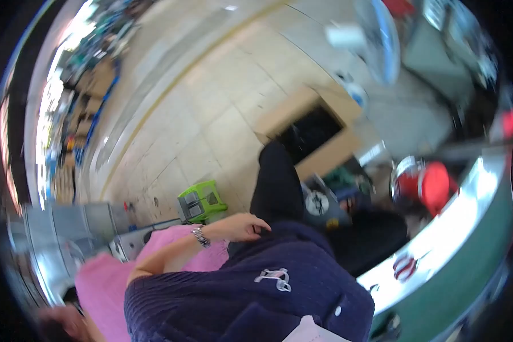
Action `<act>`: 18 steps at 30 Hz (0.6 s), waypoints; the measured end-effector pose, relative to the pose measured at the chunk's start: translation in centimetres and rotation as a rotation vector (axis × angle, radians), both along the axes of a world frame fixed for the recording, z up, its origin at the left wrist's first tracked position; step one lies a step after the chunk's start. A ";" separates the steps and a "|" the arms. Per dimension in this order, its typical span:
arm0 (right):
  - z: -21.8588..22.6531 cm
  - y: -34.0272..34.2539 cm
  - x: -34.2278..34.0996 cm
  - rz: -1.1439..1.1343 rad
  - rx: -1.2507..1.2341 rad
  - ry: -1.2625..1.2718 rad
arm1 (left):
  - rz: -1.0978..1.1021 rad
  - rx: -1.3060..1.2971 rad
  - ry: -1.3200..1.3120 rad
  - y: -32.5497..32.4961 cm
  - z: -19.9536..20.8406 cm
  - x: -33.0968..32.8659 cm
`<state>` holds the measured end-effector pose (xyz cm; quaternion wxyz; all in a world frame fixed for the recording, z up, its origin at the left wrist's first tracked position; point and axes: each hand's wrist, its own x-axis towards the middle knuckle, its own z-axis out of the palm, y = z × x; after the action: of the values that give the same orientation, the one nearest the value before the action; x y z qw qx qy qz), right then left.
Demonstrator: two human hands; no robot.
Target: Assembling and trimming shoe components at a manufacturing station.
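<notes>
My left hand (240,227), with a metal watch (200,236) on its wrist, rests at the lower edge of my navy shirt (239,296), above my lap. Its fingers are curled in, and a small dark patch shows by the fingertips; I cannot make out whether it is a held thing, cloth or shadow. Beyond the hand, apart from it, stands a bright green and grey device (202,202). My black-trousered knee (276,176) reaches toward an open cardboard box (325,157) with a dark inside. My right hand does not show.
A person in pink (111,290) is close on my left. To the right runs a brightly lit bench (439,256) with a green surface and a red round-ended object (435,188) near it. A fan (385,43) stands far right. Cartons (100,80) line the far left.
</notes>
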<state>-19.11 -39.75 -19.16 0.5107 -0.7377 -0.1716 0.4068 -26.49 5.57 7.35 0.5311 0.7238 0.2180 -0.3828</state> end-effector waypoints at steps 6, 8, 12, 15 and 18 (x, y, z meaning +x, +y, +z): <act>-6.5 6.2 21.6 0.339 0.172 -0.274 | -0.205 0.265 -0.351 -2.7 -2.2 -0.4; -6.7 8.0 25.9 0.379 0.203 -0.347 | -0.186 0.268 -0.403 -2.4 -3.3 -0.1; -5.7 10.0 31.5 0.380 0.231 -0.480 | -0.018 0.267 -0.433 -4.0 -4.8 -0.6; -4.5 10.2 34.1 0.324 0.231 -0.578 | 0.248 0.117 -0.467 -4.9 -7.0 -2.9; -3.2 7.3 33.7 0.210 0.184 -0.648 | 0.255 0.018 -0.454 -3.8 -8.0 -3.4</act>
<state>14.56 -32.47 -22.39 0.4494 -0.7576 -0.4358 0.1848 -29.87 1.76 -0.63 0.6039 0.7625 0.1860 -0.1388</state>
